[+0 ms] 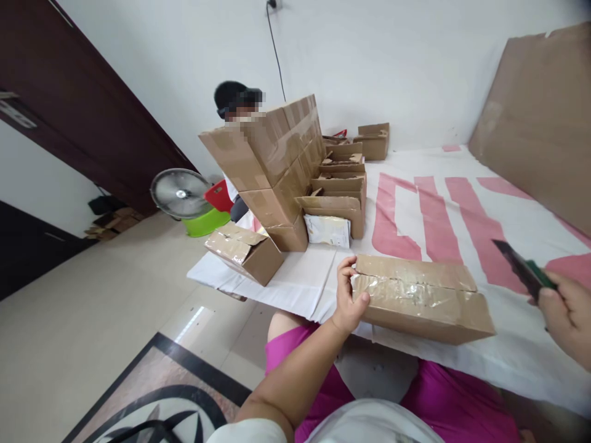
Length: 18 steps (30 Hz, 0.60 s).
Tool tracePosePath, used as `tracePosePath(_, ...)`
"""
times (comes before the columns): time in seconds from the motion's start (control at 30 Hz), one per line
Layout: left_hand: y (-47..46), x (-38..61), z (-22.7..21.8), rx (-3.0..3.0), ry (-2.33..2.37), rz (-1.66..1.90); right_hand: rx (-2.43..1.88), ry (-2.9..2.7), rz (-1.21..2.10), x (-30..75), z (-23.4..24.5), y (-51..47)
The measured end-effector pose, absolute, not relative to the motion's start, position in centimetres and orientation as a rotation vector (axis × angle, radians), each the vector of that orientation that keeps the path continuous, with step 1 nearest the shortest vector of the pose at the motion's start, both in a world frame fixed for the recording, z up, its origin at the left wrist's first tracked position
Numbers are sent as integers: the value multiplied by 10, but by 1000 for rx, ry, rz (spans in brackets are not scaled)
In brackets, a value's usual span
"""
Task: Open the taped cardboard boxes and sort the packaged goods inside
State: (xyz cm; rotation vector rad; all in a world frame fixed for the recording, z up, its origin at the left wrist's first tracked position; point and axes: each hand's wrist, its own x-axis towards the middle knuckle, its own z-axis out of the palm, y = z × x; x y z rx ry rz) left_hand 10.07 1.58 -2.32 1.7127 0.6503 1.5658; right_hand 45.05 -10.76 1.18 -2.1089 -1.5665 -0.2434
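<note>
A long taped cardboard box [415, 298] lies at the front edge of the table before me. A slit runs along the tape on its top. My left hand [349, 296] grips the box's left end, the thumb on top and the fingers round the far corner. Off to the right, my right hand [563, 307] holds a utility knife [524, 271] with a green handle and its dark blade out, pointing up and left. The knife is apart from the box.
Stacked closed boxes [277, 166] stand at the table's left, another person behind them. Several opened boxes [339, 203] and a white packet [327, 231] adjoin the stack. A smaller taped box [244, 251] sits at the left corner. A large cardboard sheet [540, 123] leans at right.
</note>
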Motion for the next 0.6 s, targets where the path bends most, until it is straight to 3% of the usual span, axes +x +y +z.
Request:
tracePosePath(0.13, 15, 99, -21, 1742, 672, 1548, -1746, -1896, -140, 390, 72, -79)
tracePosePath(0.27, 16, 99, -23, 1728, 665, 1551, -1439, -2355, -156, 336, 101, -51)
tracePosePath(0.6, 18, 98, -27, 1749, 708, 1548, -1552, -2632, -324, 316, 127, -49)
